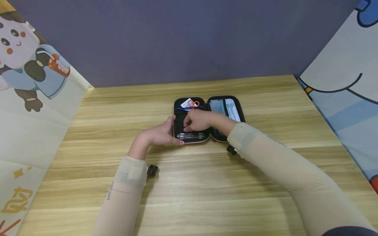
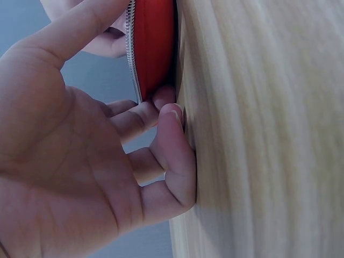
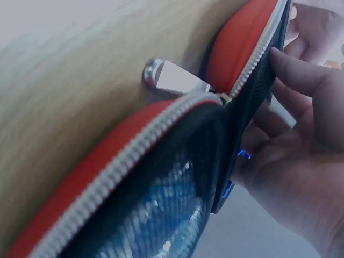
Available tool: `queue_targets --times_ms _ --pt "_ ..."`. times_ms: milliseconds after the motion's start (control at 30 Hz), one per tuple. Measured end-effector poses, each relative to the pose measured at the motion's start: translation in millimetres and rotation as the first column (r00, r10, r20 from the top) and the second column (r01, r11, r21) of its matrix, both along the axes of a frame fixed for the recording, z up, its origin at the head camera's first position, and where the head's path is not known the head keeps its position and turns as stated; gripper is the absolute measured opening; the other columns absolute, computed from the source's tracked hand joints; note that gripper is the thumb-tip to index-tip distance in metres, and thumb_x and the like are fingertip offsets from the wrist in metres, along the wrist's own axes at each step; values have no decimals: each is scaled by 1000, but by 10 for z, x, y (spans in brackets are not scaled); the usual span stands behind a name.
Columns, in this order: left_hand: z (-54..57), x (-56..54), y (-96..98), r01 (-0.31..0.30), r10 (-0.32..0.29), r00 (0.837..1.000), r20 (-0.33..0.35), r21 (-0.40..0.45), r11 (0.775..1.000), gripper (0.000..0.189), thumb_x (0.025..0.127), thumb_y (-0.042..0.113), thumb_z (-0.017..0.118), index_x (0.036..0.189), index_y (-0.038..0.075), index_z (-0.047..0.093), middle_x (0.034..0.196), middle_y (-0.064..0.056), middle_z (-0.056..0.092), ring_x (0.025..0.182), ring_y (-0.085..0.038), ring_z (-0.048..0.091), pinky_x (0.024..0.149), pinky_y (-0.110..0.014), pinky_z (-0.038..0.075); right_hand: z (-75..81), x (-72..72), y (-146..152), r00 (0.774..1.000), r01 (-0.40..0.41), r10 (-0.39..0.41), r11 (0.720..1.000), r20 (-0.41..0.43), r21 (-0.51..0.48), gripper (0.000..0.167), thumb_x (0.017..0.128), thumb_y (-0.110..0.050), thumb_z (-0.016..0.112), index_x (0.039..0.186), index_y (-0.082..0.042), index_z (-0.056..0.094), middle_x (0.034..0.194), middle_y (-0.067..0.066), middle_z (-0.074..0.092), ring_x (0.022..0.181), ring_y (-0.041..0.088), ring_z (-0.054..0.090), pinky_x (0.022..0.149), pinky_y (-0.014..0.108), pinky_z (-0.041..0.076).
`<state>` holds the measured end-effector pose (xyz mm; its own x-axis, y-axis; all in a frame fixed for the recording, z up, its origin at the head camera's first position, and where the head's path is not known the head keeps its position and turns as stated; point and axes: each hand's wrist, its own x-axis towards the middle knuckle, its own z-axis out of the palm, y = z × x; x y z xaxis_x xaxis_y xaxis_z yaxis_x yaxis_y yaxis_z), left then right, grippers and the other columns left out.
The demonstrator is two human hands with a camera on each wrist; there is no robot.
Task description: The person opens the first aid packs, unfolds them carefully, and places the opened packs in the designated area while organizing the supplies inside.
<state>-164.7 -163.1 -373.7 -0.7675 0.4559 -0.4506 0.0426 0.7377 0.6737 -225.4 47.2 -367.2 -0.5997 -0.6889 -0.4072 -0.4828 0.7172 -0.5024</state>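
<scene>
An unfolded zip case (image 1: 191, 142), red outside and black inside, lies on the table. My left hand (image 1: 159, 133) grips its left half, thumb along the near edge and fingers at the left side; in the left wrist view the fingers curl by its red shell (image 2: 153, 48). My right hand (image 1: 198, 120) reaches into that half, fingers bent down over the black lining; I cannot tell whether they pinch anything. Orange-handled scissors (image 1: 193, 104), a white card (image 1: 186, 103) and a thin blue tool (image 1: 183, 108) sit at its far end. A clear packet (image 1: 192, 135) lies along the near end.
The case's right half holds pale printed packets (image 1: 232, 109), partly covered by my right forearm. A metal zip pull (image 3: 174, 78) sticks out by the hinge. The wooden table (image 1: 206, 190) meets a dark wall (image 1: 189, 42) behind, with cartoon-printed panels at both sides.
</scene>
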Motion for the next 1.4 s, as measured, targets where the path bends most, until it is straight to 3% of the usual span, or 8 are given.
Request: queue_targets --times_ms 167,333,567,767,967,1167,1267,1400 --pt "4 1 -7 -8 7 1000 11 11 1000 127 89 39 85 170 7 -8 176 -23 22 165 -36 21 136 -54 18 154 -36 17 991 42 -41 999 -131 2 17 103 -25 70 108 -12 79 106 4 77 101 20 68 100 40 56" --pt "16 -1 3 -22 22 1000 15 10 1000 127 89 39 85 170 8 -8 177 -23 19 165 -36 20 136 -53 18 336 -292 115 952 173 -185 982 -242 -70 19 105 -15 63 114 -6 77 115 12 76 106 28 68 100 45 56" --pt "32 3 9 -25 25 1000 11 17 1000 128 88 38 86 170 8 -8 176 -23 21 165 -35 21 137 -52 17 215 -598 230 916 272 -281 960 -288 -69 21 105 -21 69 117 -4 75 119 15 75 109 30 66 101 47 54" --pt "42 2 13 -21 21 1000 7 27 999 127 88 37 86 170 6 -7 175 -23 23 165 -34 21 137 -51 17 110 -619 168 878 326 -321 944 -354 -48 24 106 -31 67 105 -9 76 95 7 73 88 25 62 85 42 52" --pt "34 4 19 -16 16 1000 -7 46 999 126 87 34 87 169 4 -4 171 -24 31 162 -35 28 136 -50 19 63 -630 47 849 412 -399 910 -347 -40 49 100 -44 74 62 -14 62 56 -5 51 59 16 47 62 32 41" --pt "10 -9 15 -16 16 1000 -6 34 999 127 87 35 87 169 4 -5 173 -25 29 163 -37 26 136 -51 18 17 -662 29 848 459 -467 883 -251 -93 50 99 -37 75 59 -16 55 54 -7 49 55 13 43 59 30 38" --pt "1 -13 8 -12 12 1000 -5 18 1000 128 88 38 86 170 5 -7 175 -25 23 164 -38 21 136 -52 16 1 -682 62 825 516 -549 828 -133 -220 30 98 -25 74 73 -12 64 65 -7 57 63 12 49 65 28 41" --pt "-2 -12 -3 -14 14 1000 -1 6 1000 129 88 39 86 170 6 -8 176 -25 21 165 -37 20 136 -52 17 15 -700 102 755 625 -652 679 76 -385 11 92 -15 76 95 -5 74 87 -2 68 75 11 56 69 25 47"
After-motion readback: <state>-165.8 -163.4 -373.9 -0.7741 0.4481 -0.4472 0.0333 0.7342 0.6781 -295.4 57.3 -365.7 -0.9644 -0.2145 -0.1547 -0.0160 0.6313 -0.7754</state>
